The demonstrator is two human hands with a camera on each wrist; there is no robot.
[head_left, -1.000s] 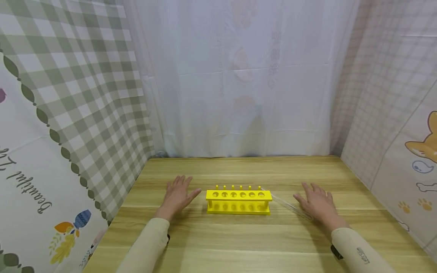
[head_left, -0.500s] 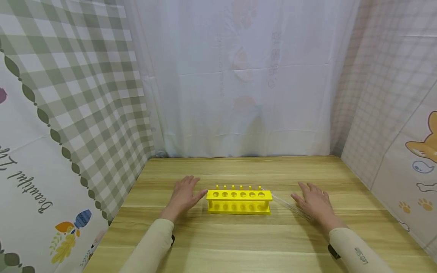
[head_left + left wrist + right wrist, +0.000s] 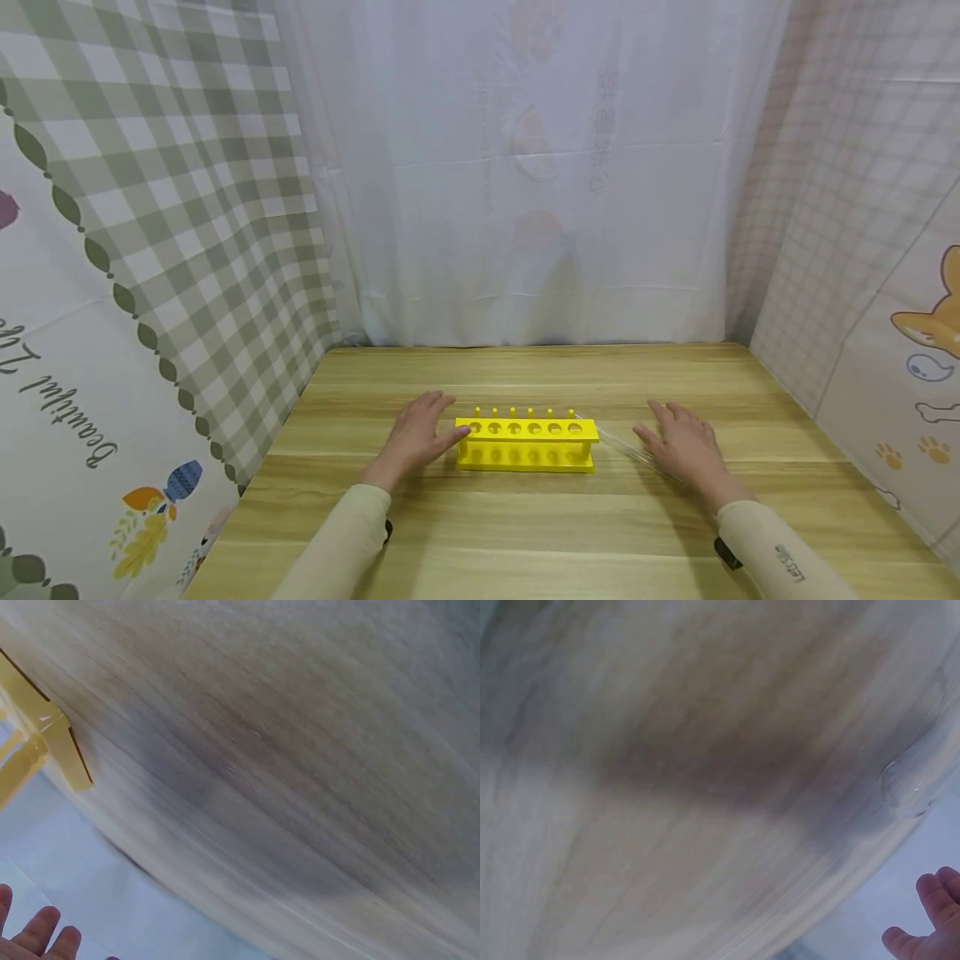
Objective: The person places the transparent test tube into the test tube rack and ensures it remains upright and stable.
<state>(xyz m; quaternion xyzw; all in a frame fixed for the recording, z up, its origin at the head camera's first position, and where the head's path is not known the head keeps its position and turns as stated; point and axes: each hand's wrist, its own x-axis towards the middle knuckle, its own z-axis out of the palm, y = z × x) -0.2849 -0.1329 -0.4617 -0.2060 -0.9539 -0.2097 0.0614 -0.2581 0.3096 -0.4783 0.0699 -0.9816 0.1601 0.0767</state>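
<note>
A yellow test tube rack (image 3: 525, 439) with a row of holes and short pegs stands upright on the table. My left hand (image 3: 416, 435) is at its left end, fingers spread, the thumb overlapping the rack's corner in the head view; whether it touches cannot be told. In the left wrist view the rack's end (image 3: 54, 729) and some fingertips (image 3: 39, 928) show apart. A clear glass test tube (image 3: 624, 446) lies diagonally right of the rack. My right hand (image 3: 686, 452) hovers by its near end, partly hiding it, fingers extended. The right wrist view catches the tube's rounded end (image 3: 909, 791).
The wood-grain table (image 3: 525, 533) reaches back to a white curtain (image 3: 450, 250). Checked cloth (image 3: 225, 208) hangs on the left, and a printed cloth (image 3: 847, 333) on the right. Both sleeves rise from the front.
My left hand has moved right, from beside the rack to its left end. My right hand has drifted slightly left over the test tube. Rack and tube stay put.
</note>
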